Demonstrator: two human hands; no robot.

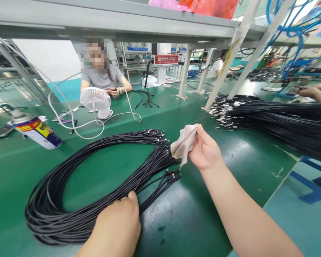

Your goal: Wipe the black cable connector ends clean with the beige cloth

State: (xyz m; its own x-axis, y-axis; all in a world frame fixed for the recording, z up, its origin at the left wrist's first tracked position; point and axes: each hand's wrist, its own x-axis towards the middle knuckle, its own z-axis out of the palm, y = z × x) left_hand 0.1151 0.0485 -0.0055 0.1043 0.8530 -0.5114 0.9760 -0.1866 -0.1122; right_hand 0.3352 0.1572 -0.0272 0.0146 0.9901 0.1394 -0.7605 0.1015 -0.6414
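A large bundle of black cables (49,200) lies in a U-shaped loop on the green table, its metal-tipped connectors bunched at the right. My left hand (120,223) is closed over the near side of the bundle, gripping cables; its fingertips are mostly hidden beneath it. Between thumb and fingers, my right hand (205,148) pinches a crumpled pale grey cloth (184,144). The cloth hangs just beside the connector ends, and I cannot tell whether it touches them. A few cable ends (173,175) lie apart, below the main group.
A spray can (36,129) stands at the left, near a white fan (95,100) with a looping white cord. Across the table sits a person (104,76) handling small parts. More black cables (270,119) are heaped at the right, by shelf posts (226,67). An overhead shelf (117,21) spans the top.
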